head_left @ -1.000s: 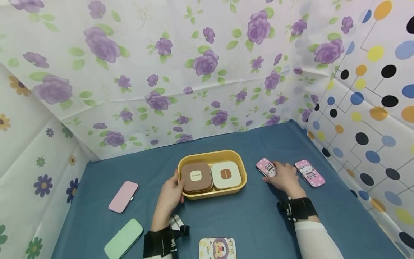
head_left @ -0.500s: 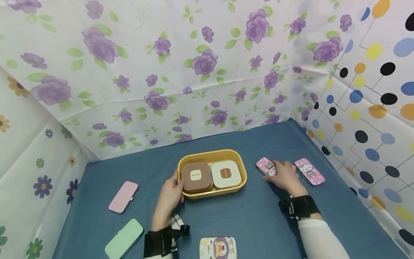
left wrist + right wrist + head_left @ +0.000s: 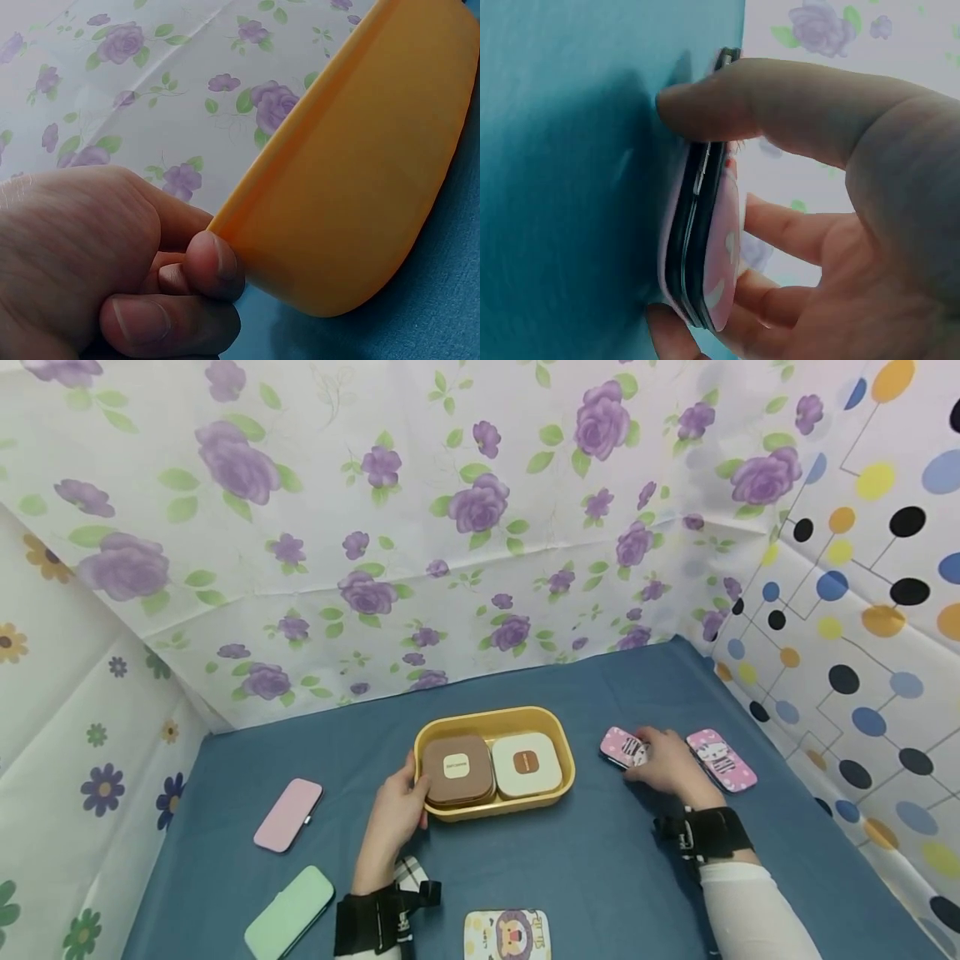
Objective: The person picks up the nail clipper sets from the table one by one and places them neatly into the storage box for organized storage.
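My left hand (image 3: 397,810) pinches the left rim of a yellow plastic basket (image 3: 558,781), thumb at the rim and fingers below it outside. Inside the basket sit a brown square case (image 3: 456,789) and a white square case (image 3: 528,789) side by side, each with a small label. To the right, my right hand (image 3: 667,764) grips a small pink case (image 3: 618,742) with a cartoon print. In the right wrist view the thumb lies across the edge of this pink case (image 3: 721,262), its dark seam closed, and fingers reach its other side.
A second pink cartoon case (image 3: 722,762) lies just right of the right hand. A plain pink case (image 3: 288,815) and a mint green case (image 3: 291,912) lie at left, a lion-print case (image 3: 507,935) at the front. A checked item (image 3: 408,872) is partly hidden by the left wrist.
My right wrist and hand have shifted slightly to the right, with the small pink case hardly moving. The left hand and the basket stay where they were.
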A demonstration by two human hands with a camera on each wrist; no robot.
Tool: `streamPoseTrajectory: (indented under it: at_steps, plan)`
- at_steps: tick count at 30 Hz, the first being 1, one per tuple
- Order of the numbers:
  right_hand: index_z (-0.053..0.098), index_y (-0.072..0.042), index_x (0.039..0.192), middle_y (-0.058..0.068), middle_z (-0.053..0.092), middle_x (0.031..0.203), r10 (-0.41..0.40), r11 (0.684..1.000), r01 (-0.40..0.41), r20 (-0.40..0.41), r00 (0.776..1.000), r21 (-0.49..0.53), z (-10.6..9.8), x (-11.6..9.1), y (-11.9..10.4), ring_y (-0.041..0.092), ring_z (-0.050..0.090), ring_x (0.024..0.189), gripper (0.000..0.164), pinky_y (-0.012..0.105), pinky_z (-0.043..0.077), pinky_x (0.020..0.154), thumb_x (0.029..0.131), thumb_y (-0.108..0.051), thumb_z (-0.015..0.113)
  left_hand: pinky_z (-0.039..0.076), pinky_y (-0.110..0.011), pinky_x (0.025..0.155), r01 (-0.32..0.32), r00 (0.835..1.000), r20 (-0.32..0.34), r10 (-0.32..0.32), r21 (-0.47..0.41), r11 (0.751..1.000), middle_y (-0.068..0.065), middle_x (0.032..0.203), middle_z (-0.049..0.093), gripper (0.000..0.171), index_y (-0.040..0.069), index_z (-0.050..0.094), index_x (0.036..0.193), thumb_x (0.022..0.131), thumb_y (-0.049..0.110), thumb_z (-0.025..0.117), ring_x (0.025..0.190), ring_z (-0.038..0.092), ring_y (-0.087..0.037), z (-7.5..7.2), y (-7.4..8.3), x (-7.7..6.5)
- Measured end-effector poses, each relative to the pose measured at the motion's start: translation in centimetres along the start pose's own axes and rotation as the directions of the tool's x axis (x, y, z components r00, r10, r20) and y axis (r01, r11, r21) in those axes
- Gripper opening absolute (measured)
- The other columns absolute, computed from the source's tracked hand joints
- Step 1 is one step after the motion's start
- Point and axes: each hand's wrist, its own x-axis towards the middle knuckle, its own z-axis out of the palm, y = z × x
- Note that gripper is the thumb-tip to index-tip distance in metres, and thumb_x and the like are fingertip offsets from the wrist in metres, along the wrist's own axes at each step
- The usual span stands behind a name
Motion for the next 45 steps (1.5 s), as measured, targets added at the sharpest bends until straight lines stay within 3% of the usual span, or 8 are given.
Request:
streamPoseTrajectory:
  at_steps: [4, 9, 17, 21, 30, 38, 45]
  plan:
    - [0.054, 0.006, 0.147, 0.031, 0.058, 0.134, -0.018, 0.998, 0.019, -0.007, 1.000, 0.056, 0.0, 0.2, -0.9, 0.045, 0.056, 0.120, 0.075, 0.065, 0.046, 0.100, 0.087, -0.025, 0.085, 0.032, -0.031, 0.039, -0.005, 1.000, -0.001, 0.005, 0.003, 1.000, -0.007, 0.050, 0.055, 0.067, 0.003, 0.020, 0.170, 0.114, 0.022, 0.051, 0.042, 0.054, -0.034, 0.0, 0.0, 0.1]
    - [0.055, 0.004, 0.148, 0.030, 0.062, 0.134, -0.060, 0.993, 0.063, -0.036, 0.998, 0.100, 0.5, 0.4, -2.5, 0.045, 0.060, 0.120, 0.076, 0.062, 0.049, 0.099, 0.089, -0.031, 0.087, 0.032, -0.031, 0.039, -0.005, 1.000, 0.009, 0.005, 0.002, 1.000, -0.007, 0.050, 0.055, 0.067, 0.003, 0.019, 0.170, 0.114, 0.023, 0.051, 0.038, 0.049, -0.024, 0.1, -0.1, 0.0]
    - [0.054, -0.002, 0.153, 0.022, 0.062, 0.138, -0.114, 0.972, 0.134, -0.106, 0.988, 0.195, 0.9, 0.6, -7.3, 0.038, 0.061, 0.118, 0.080, 0.056, 0.052, 0.097, 0.089, -0.033, 0.089, 0.032, -0.031, 0.039, -0.007, 1.000, -0.003, 0.007, -0.006, 1.000, -0.006, 0.049, 0.054, 0.067, 0.003, 0.020, 0.170, 0.114, 0.022, 0.051, 0.039, 0.050, -0.024, 0.0, -0.1, -0.1]
    - [0.054, -0.003, 0.155, 0.022, 0.060, 0.142, -0.182, 0.952, 0.202, -0.105, 0.978, 0.229, 1.3, 0.6, -9.1, 0.038, 0.062, 0.120, 0.079, 0.055, 0.054, 0.097, 0.089, -0.027, 0.089, 0.032, -0.030, 0.039, -0.005, 1.000, -0.004, 0.005, -0.001, 1.000, -0.006, 0.049, 0.055, 0.067, 0.004, 0.020, 0.170, 0.114, 0.022, 0.052, 0.037, 0.047, -0.020, 0.0, -0.1, -0.1]
    - [0.061, -0.009, 0.152, 0.020, 0.062, 0.136, -0.316, 0.935, 0.332, -0.130, 0.940, 0.127, 2.2, 0.4, -11.4, 0.034, 0.063, 0.113, 0.074, 0.051, 0.054, 0.091, 0.086, -0.022, 0.092, 0.031, -0.030, 0.038, -0.022, 1.000, -0.002, 0.022, -0.001, 1.000, -0.006, 0.049, 0.055, 0.067, 0.003, 0.020, 0.170, 0.114, 0.021, 0.051, 0.036, 0.046, -0.019, -0.1, -0.1, -0.1]
    - [0.061, -0.014, 0.153, 0.014, 0.061, 0.130, -0.415, 0.903, 0.419, -0.061, 0.908, 0.093, 3.1, 0.1, -12.8, 0.024, 0.060, 0.101, 0.074, 0.041, 0.052, 0.084, 0.086, -0.019, 0.092, 0.031, -0.030, 0.038, -0.020, 1.000, -0.004, 0.020, 0.003, 1.000, -0.006, 0.048, 0.055, 0.066, 0.002, 0.020, 0.170, 0.114, 0.021, 0.050, 0.037, 0.048, -0.021, -0.1, -0.1, -0.2]
    - [0.062, -0.013, 0.151, 0.015, 0.058, 0.132, -0.445, 0.894, 0.448, -0.061, 0.893, 0.035, 4.3, 0.6, -13.7, 0.023, 0.058, 0.097, 0.070, 0.041, 0.053, 0.082, 0.087, -0.016, 0.092, 0.031, -0.030, 0.038, -0.020, 1.000, -0.001, 0.020, -0.010, 1.000, -0.006, 0.049, 0.055, 0.067, 0.002, 0.021, 0.170, 0.114, 0.022, 0.051, 0.041, 0.054, -0.033, -0.1, -0.1, -0.1]
